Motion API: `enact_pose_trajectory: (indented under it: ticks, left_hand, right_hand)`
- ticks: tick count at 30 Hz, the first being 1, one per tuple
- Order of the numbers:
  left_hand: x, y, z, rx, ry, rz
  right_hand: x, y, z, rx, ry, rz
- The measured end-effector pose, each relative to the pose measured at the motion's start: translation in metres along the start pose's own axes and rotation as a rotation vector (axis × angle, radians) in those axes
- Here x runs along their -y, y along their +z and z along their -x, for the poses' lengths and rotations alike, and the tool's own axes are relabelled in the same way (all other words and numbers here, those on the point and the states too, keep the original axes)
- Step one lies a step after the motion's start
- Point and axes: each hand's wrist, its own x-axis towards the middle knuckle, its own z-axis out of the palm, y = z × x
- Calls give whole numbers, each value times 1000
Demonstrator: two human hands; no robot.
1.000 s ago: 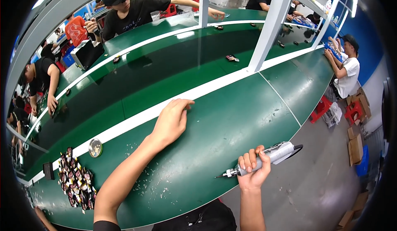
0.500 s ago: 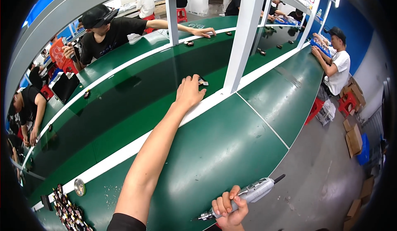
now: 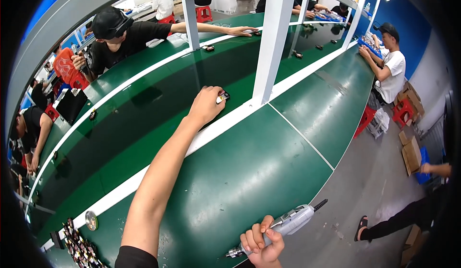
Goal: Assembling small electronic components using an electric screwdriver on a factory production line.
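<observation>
My left hand point(image 3: 206, 105) reaches across the white rail to the green conveyor belt point(image 3: 158, 143). Its fingers are closed on a small black part point(image 3: 224, 96) with a pale yellowish patch, which pokes out past the fingertips. Low in the view, my right hand point(image 3: 262, 243) wraps round a grey electric screwdriver point(image 3: 297, 219). The screwdriver's metal tip points left and its black cord end points up and right, over the edge of the green worktop point(image 3: 230, 191).
A heap of small black parts point(image 3: 79, 244) lies at the lower left beside a round clear-topped tin point(image 3: 91, 220). A white post point(image 3: 271, 47) rises from the rail. Across the belt, a person point(image 3: 115, 37) reaches in. At right, another person's leg point(image 3: 394, 220) shows.
My left hand has closed on the small part and moved slightly left. Other parts on the belt have shifted left. A person has stepped into view at the right.
</observation>
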Motion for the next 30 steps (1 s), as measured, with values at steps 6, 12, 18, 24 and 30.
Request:
enact_pose_trajectory:
  ticks: [6, 12, 18, 24, 30]
  left_hand:
    - [-56, -69, 120, 136, 175, 208]
    - [-112, -134, 267, 319, 234, 221]
    - [-142, -148, 356, 371, 196, 220]
    - [-152, -149, 374, 321, 151, 276]
    - [-166, -137, 372, 217, 82, 201]
  right_hand:
    - [2, -1, 0, 1, -29, -30]
    - [3, 3, -8, 55, -48, -19]
    - [-6, 6, 16, 46, -67, 12]
    - [-21, 9, 55, 49, -31, 32]
    - [-47, 18, 75, 0, 51, 155]
